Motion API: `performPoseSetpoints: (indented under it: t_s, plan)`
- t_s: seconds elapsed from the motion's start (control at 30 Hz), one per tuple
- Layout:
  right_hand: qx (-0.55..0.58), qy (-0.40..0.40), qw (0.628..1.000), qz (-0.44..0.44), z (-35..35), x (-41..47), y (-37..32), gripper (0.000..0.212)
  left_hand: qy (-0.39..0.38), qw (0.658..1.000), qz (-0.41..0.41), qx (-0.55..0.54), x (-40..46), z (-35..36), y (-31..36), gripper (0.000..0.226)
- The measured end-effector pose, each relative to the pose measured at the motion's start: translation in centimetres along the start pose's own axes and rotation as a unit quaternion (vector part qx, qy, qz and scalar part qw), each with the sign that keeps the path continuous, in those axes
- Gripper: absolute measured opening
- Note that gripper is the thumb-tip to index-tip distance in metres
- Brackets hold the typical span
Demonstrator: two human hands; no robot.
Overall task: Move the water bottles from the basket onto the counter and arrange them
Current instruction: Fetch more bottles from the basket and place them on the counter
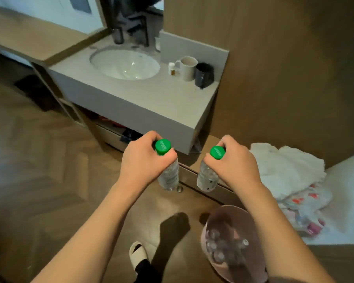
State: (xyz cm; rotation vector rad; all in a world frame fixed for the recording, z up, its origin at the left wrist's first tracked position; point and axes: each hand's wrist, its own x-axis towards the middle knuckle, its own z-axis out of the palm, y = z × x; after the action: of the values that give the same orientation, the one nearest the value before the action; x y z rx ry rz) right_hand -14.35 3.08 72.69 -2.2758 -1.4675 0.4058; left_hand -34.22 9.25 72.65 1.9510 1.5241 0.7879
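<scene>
At the centre of the frame, the left hand (140, 160) grasps a clear bottle (169, 176) by its neck, fingers curled just under the green cap (163, 147). The right hand (235, 162) grips a second bottle (206, 178) the same way under its own green cap (217, 152). Both bottles hang upright in the air, side by side and apart, below the front edge of the counter (151, 99), over the wooden floor (39, 180).

At the lower right, the pink basket (219, 217) stands on the floor with more bottles (219, 256) lying in it, partly hidden by the right forearm.

On the counter, upper centre, lies a round sink (125, 63); to its right stand a small vial (171, 68), a white mug (187, 68) and a dark cup (204, 77), close together. White cloth (284, 166) lies at the right edge. A slipper (138, 254) shows at the bottom centre.
</scene>
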Motion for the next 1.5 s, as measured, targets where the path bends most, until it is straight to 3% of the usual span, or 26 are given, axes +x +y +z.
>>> performPoseSetpoints:
  t_s: [0.47,0.87,1.03,1.23,1.5]
  plan:
    - [0.035,-0.078,0.975,-0.205,14.3,13.8,-30.8,0.028,0.172,0.977,-0.126,0.029,12.7,-21.4,-18.8,0.021]
    - [0.026,-0.191,0.917,-0.349,28.7,27.4,-55.9,0.029,0.297,0.920,-0.239,0.084,25.9,-36.0,-35.5,0.023]
    - [0.067,-0.184,0.889,-0.414,32.7,32.2,-66.3,0.029,0.361,0.892,-0.255,0.099,31.6,-42.7,-39.9,0.025]
    - [0.057,-0.213,0.874,-0.433,37.9,37.5,-77.2,0.024,0.380,0.878,-0.274,0.103,38.0,-48.9,-47.9,0.021]
    - [0.017,-0.232,0.869,-0.437,46.3,44.5,-92.1,0.025,0.368,0.883,-0.279,0.087,47.9,-58.7,-60.2,0.018]
